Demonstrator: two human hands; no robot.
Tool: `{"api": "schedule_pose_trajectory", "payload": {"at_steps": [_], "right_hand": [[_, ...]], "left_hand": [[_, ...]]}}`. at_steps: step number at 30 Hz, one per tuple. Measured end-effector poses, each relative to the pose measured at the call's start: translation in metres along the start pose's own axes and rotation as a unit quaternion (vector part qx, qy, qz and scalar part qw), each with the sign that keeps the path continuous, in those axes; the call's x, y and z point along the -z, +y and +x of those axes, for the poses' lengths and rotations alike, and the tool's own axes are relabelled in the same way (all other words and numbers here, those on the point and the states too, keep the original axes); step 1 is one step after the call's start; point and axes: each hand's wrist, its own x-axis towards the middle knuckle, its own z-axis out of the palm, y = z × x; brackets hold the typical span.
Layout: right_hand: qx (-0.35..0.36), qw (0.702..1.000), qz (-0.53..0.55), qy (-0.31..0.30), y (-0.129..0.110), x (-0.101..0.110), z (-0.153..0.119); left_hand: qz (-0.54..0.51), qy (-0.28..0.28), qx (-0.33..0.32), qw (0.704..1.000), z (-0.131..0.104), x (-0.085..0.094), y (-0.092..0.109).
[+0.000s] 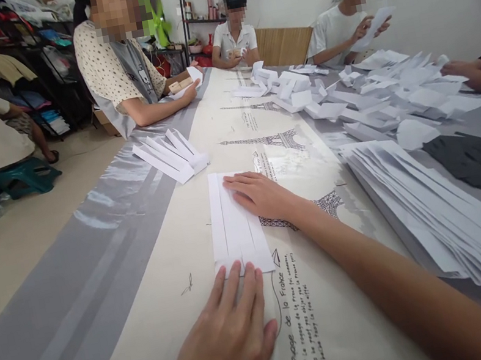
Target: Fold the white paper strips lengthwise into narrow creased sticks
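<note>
A folded white paper sheet (230, 225) with lengthwise creases lies flat on the printed tablecloth in front of me. My left hand (234, 317) rests at its near edge, fingers stretched out and fingertips on the paper. Across the far right part of the sheet lies my right hand (264, 194), flat with fingers extended to the left. Neither hand grips anything. Just beyond the sheet, to the left, sit several folded paper strips (171, 155) partly fanned over one another.
A stack of long white papers (437, 213) lies on the right, beside a dark grey flat piece (473, 157). Behind it spreads a large heap of folded papers (368, 89). Several people sit around the table; one at the left (123, 70) holds paper. A green stool (23, 175) stands left.
</note>
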Motion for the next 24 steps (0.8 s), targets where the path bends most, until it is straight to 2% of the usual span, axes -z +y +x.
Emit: {"api": "schedule_pose_trajectory", "payload": {"at_steps": [13, 19, 24], "right_hand": [[0.002, 1.0, 0.003, 0.003, 0.004, -0.004, 0.0], [0.004, 1.0, 0.002, 0.003, 0.004, -0.004, 0.0], [0.006, 1.0, 0.002, 0.005, 0.003, -0.003, 0.0]], "left_hand": [[-0.055, 0.018, -0.005, 0.998, 0.001, 0.003, -0.011], [-0.104, 0.004, 0.029, 0.994, 0.003, 0.01, -0.013], [-0.096, 0.019, 0.016, 0.995, 0.001, 0.008, -0.013]]}}
